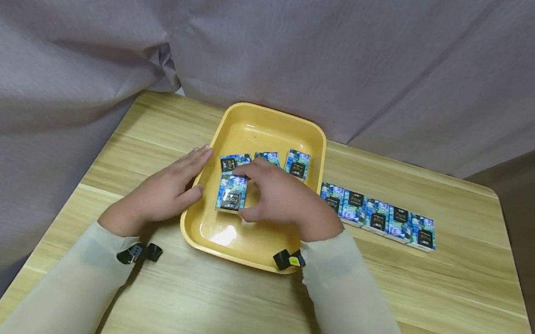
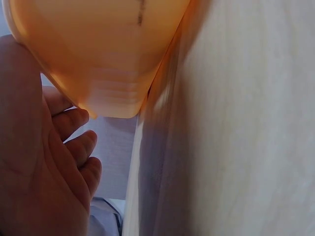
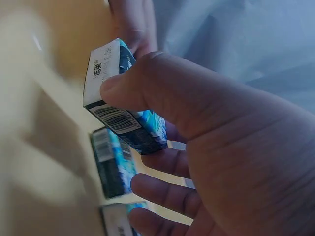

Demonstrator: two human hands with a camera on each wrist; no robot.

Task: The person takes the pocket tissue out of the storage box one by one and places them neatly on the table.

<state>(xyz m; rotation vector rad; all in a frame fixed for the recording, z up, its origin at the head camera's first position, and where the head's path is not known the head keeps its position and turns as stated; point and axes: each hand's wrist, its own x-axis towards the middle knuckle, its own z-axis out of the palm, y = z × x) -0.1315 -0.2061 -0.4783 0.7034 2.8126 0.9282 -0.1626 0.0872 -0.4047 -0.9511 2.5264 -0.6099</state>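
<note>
In the head view my right hand [image 1: 281,194] reaches over the yellow tray [image 1: 245,257] and pinches a blue-patterned tissue pack [image 1: 232,188]. The right wrist view shows the thumb on the white end of this pack [image 3: 118,115], with fingers on its far side; the other fingers are spread. My left hand [image 1: 163,190] rests against the tray's left rim with relaxed fingers, which touch the rim edge in the left wrist view. Beyond the right hand, a tilted pack [image 1: 228,162], a partly hidden pack [image 1: 268,157] and another pack [image 1: 297,163] lie in the tray.
Right of the tray, several matching tissue packs [image 1: 377,216] stand side by side in a row on the wooden table [image 1: 433,296]. A grey curtain [image 1: 284,39] hangs behind the table's back edge. Each wrist wears a small black camera.
</note>
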